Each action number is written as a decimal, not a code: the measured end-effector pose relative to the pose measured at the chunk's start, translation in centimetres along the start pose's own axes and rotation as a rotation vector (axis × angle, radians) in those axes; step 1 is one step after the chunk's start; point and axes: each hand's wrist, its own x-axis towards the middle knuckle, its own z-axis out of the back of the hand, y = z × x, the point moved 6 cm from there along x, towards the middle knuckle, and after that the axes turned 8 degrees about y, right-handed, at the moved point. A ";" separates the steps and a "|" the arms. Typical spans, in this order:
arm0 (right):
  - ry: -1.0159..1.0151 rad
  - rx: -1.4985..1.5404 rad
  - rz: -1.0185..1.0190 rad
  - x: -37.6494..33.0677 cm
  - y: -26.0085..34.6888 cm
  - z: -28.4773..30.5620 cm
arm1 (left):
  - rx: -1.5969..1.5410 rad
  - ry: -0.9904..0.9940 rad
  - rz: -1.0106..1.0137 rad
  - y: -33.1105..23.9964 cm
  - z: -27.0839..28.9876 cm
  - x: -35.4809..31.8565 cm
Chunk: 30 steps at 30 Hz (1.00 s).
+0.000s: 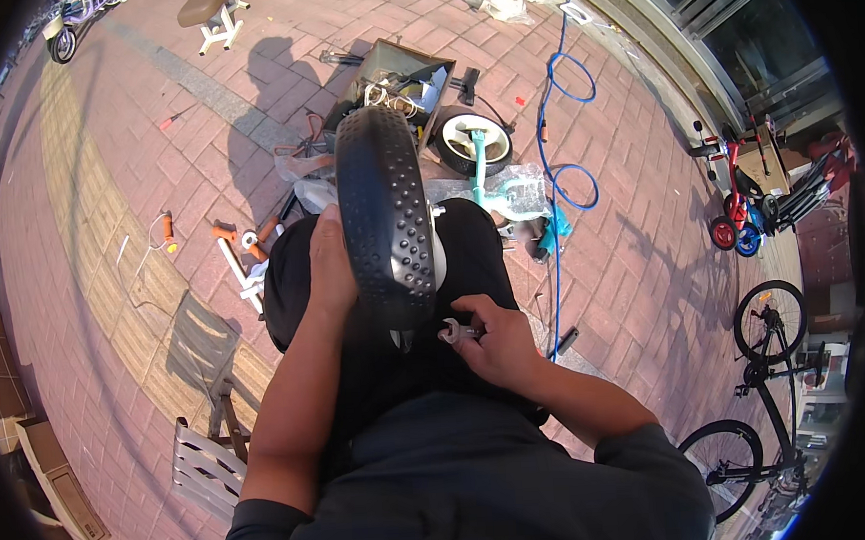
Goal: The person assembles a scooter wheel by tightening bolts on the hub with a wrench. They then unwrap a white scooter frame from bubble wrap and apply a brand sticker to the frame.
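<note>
A small wheel with a knobbed black tyre (385, 204) stands upright over my lap, between my knees. My left hand (331, 267) grips it along its left side, with most of the fingers hidden behind the tyre. On the wheel's right side a short axle end (438, 211) sticks out beside a pale rim. My right hand (503, 340) is closed on a metal wrench (449, 331), whose head points left toward the bottom of the tyre without visibly touching it.
Ahead lie an open toolbox (407, 61) full of tools and a white-rimmed wheel (467, 139) with a mint-green frame part (492, 184). A blue hose (547, 156) loops across the brick paving. White-and-orange parts (241, 260) lie left; a black bicycle (776, 379) stands right.
</note>
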 end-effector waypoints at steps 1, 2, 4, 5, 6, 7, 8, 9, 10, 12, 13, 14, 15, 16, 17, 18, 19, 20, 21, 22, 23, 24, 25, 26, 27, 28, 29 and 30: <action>0.002 0.065 -0.027 0.3 -0.1 0.0 | 0.105 0.002 -0.062 -0.5 0.0 0.0; -0.003 0.125 -0.060 0.5 -0.2 0.1 | 0.103 -0.001 -0.052 -0.5 0.0 0.1; -0.002 0.219 -0.121 0.9 -0.5 0.3 | 0.163 -0.004 -0.057 -0.5 0.1 0.1; 0.004 0.253 -0.150 1.0 -0.7 0.4 | 0.121 0.005 -0.044 -0.4 0.1 0.2; 0.014 0.275 -0.175 1.1 -0.8 0.4 | 0.083 0.004 -0.019 -0.1 0.1 0.2; 0.011 0.295 -0.177 1.1 -0.8 0.4 | 0.061 -0.002 0.003 0.1 0.2 0.2; 0.009 0.301 -0.176 1.1 -0.8 0.5 | 0.038 -0.009 0.025 0.3 0.3 0.2; 0.007 0.307 -0.176 1.0 -0.7 0.5 | 0.030 -0.020 0.046 0.5 0.3 0.2; 0.005 0.342 -0.175 1.0 -0.6 0.6 | 0.021 -0.029 0.067 0.7 0.4 0.3; 0.001 0.400 -0.194 1.1 -0.3 0.7 | -0.059 -0.024 0.107 1.1 0.3 0.5; -0.001 0.431 -0.149 1.3 0.3 0.9 | -0.100 -0.022 0.127 1.2 0.2 0.6; 0.001 0.452 -0.124 1.5 0.9 1.2 | -0.023 -0.023 0.068 0.8 0.2 0.6; 0.021 0.440 -0.178 1.7 1.1 1.4 | 0.056 -0.024 0.009 0.4 0.0 0.6; -0.030 0.506 -0.022 2.3 2.5 2.2 | 0.121 -0.017 -0.061 0.0 -0.1 0.6; -0.062 0.538 0.055 2.8 3.4 2.7 | 0.053 -0.019 -0.017 0.3 -0.2 0.6; -0.093 0.570 0.132 3.4 4.2 3.3 | -0.031 -0.014 0.014 0.5 -0.3 0.7; -0.130 0.565 0.218 3.9 5.0 3.9 | -0.083 -0.012 0.032 0.7 -0.4 0.7; -0.133 0.612 0.206 4.5 5.1 4.0 | -0.204 -0.020 0.105 1.2 -0.5 0.7; -0.120 0.623 0.129 5.0 4.9 3.7 | -0.240 -0.019 0.126 1.4 -0.5 0.7; -0.100 0.592 0.095 5.1 4.8 3.4 | -0.277 -0.021 0.145 1.5 -0.5 0.6; -0.068 0.447 0.000 5.0 4.4 3.0 | -0.338 -0.024 0.181 1.6 -0.5 0.5; -0.040 0.299 -0.091 4.6 3.9 2.5 | -0.332 -0.028 0.187 1.6 -0.4 0.5; -0.014 0.141 -0.153 3.9 3.5 2.2 | -0.316 -0.025 0.243 1.7 -0.4 0.5; 0.009 0.054 -0.254 3.5 2.5 1.8 | -0.329 -0.011 0.228 1.5 -0.4 0.4; -0.021 0.098 -0.236 2.7 2.0 2.1 | -0.348 0.005 0.204 1.3 -0.4 0.5; -0.014 0.119 -0.276 2.0 1.1 2.3 | -0.365 0.019 0.177 1.1 -0.6 0.3; 0.012 0.108 -0.415 0.9 -0.3 2.4 | -0.352 -0.008 0.221 1.3 -0.5 0.2; -0.011 0.143 -0.343 0.5 -0.6 2.8 | -0.345 -0.015 0.235 1.3 -0.5 0.1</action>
